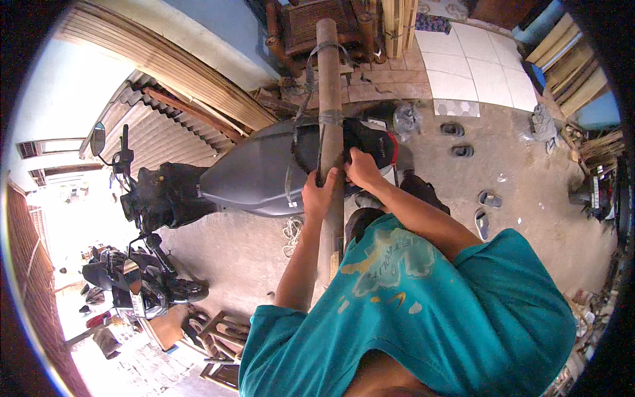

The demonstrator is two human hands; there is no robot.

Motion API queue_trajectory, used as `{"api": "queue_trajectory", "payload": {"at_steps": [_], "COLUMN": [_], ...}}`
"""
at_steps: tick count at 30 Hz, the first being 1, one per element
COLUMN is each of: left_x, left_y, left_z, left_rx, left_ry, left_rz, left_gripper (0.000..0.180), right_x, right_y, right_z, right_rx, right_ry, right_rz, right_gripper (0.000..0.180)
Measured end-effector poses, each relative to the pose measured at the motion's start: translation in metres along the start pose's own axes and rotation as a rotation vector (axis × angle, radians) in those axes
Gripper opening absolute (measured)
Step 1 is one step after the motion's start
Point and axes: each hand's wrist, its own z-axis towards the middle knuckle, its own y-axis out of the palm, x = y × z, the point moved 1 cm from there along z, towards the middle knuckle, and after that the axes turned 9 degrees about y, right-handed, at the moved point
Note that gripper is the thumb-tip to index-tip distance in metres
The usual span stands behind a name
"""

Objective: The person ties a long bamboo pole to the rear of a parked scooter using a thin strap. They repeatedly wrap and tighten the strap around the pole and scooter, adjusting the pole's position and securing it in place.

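Across the motorbike, the pole is resting; my left hand is gripping its side, likely steadying it, my right hand curling alongside, holding something I cannot tell.

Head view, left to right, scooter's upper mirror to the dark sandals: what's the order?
Upper mirror → brown pole with left hand against it → right hand → crumpled clear plastic → dark sandals

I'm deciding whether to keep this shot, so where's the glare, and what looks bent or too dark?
Head view: glare bleaches the paving at lower left; the brown wall curves along the left rim; the pole runs nearly straight; beside the right hand, dark tones hide fine detail.
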Motion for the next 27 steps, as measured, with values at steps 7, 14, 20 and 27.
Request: {"api": "queue_trajectory", "payload": {"at_steps": [7, 14, 20, 27], "left_x": [-0.028, 0.011, 0.077, 0.078], "left_y": [0.018, 0.005, 0.032, 0.055], "left_z": [-0.001, 0.033, 0.132, 0.152], "left_rx": [0.028, 0.138, 0.065, 0.009], "left_ry": [0.107, 0.122, 0.074, -0.053], "left_rz": [-0.009, 0.054, 0.11, 0.245], "left_gripper": [0.08, 0.081, 0.094, 0.095], "right_x": [-0.035, -0.046, -0.017, -0.048], "right_y": [-0.042, -0.067, -0.116, -0.142], "right_z": [0.014, -0.001, -0.05, -0.012], "right_rx": [-0.043, -0.321, -0.077, -0.223], "right_ry": [0.016, 0.145, -0.223, -0.675], "right_rz": [-0.18, -0.051, -0.185, 0.348], "right_gripper": [0.033, 0.042, 0.032, 0.028]}}
